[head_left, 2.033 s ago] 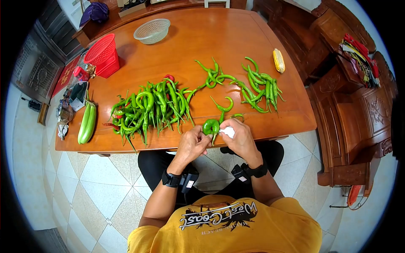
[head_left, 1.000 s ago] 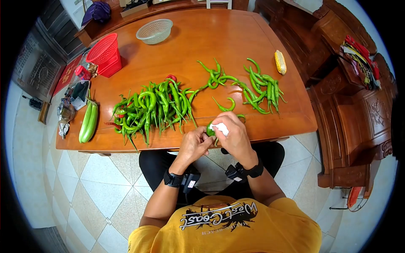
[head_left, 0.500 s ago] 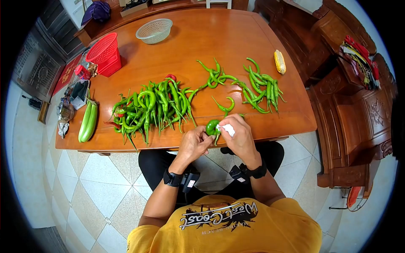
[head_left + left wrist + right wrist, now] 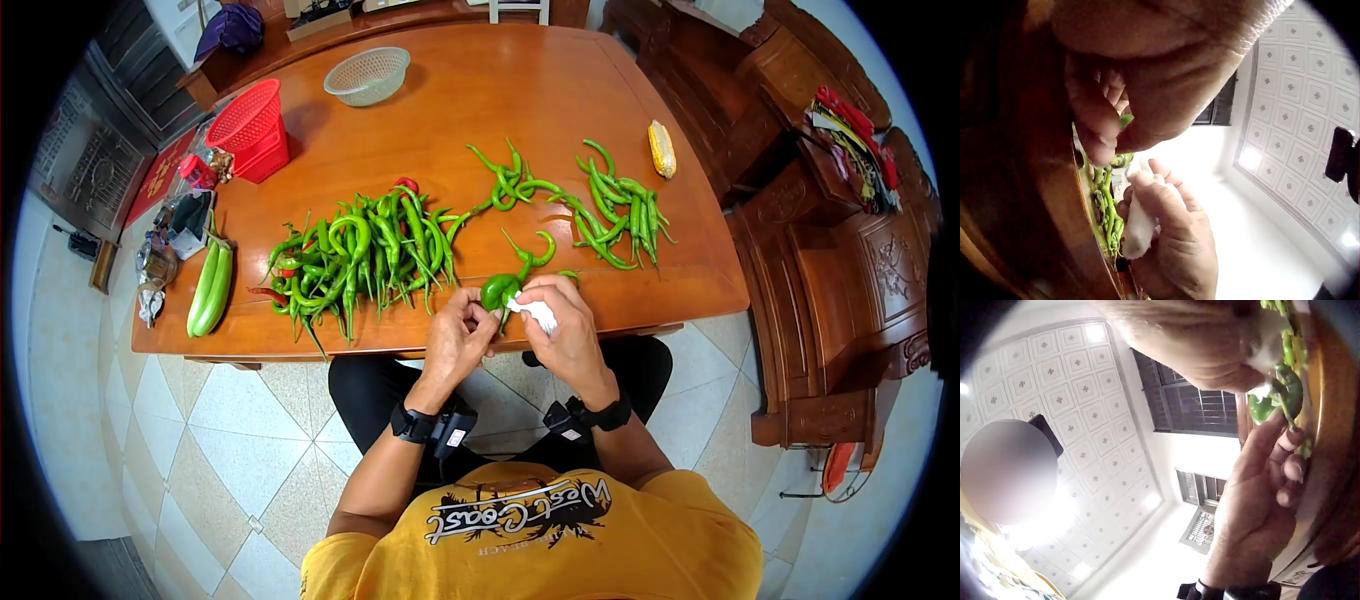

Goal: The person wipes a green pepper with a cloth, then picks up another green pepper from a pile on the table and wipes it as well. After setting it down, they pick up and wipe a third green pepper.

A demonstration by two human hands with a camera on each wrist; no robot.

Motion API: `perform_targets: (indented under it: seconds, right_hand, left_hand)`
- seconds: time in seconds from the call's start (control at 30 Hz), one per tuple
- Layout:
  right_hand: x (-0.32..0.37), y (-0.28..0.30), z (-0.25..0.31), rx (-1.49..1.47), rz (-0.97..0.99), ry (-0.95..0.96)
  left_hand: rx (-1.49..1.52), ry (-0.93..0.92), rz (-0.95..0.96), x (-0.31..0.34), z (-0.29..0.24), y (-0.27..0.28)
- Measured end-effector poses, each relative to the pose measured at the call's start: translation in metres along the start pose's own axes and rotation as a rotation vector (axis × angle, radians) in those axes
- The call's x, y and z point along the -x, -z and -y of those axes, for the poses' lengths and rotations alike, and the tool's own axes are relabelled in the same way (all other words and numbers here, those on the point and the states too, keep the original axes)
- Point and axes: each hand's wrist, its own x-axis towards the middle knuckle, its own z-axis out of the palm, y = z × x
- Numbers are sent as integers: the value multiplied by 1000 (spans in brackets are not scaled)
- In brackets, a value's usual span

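In the head view my left hand [image 4: 460, 330] pinches a curled green pepper [image 4: 496, 292] at the table's near edge. The right wrist view shows the thumb and fingertips gripping this pepper [image 4: 1294, 394] at its thin end. My right hand [image 4: 562, 325] holds a crumpled white tissue [image 4: 535, 311], one end of it against the pepper's side. In the left wrist view the tissue [image 4: 1140, 230] is bunched between the right thumb and fingers. Just beyond the hands lies a thin curved green pepper [image 4: 540, 250].
A large heap of green peppers [image 4: 365, 250] with a few red ones lies to the left, a smaller pile [image 4: 630, 215] to the right. Around them are an eggplant [image 4: 210, 290], red baskets [image 4: 248, 125], a pale colander [image 4: 366, 78] and a corn cob [image 4: 661, 150] on the wooden table [image 4: 500, 90].
The right hand has moved over the pepper with the tissue and back a little to the right. The pepper has turned in the left fingers, which stay near the same spot.
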Motion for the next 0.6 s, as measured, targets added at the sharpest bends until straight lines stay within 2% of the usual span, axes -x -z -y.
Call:
perform_targets:
  seconds: [0.03, 0.17, 0.27, 0.3, 0.4, 0.5, 0.6]
  right_hand:
    - [0, 0, 3, -10, -17, 0]
    - [0, 2, 6, -39, -59, 12]
    - [2, 3, 3, -75, -42, -17]
    - [2, 3, 1, -90, -32, -33]
    - [1, -2, -3, -70, -12, -12]
    - [3, -3, -7, -38, 144, -108]
    - [3, -3, -7, -16, 161, -112]
  left_hand:
    - [67, -8, -50, 1, -2, -2]
    - [-218, -163, -147, 7, 10, -5]
    - [-409, -484, -195, 10, 13, -6]
    - [-401, -417, -181, 12, 6, -7]
    - [-519, -516, -137, 11, 7, -6]
    - [-551, -423, -92, 12, 3, -5]
    - [-585, -305, -36, 14, -12, -5]
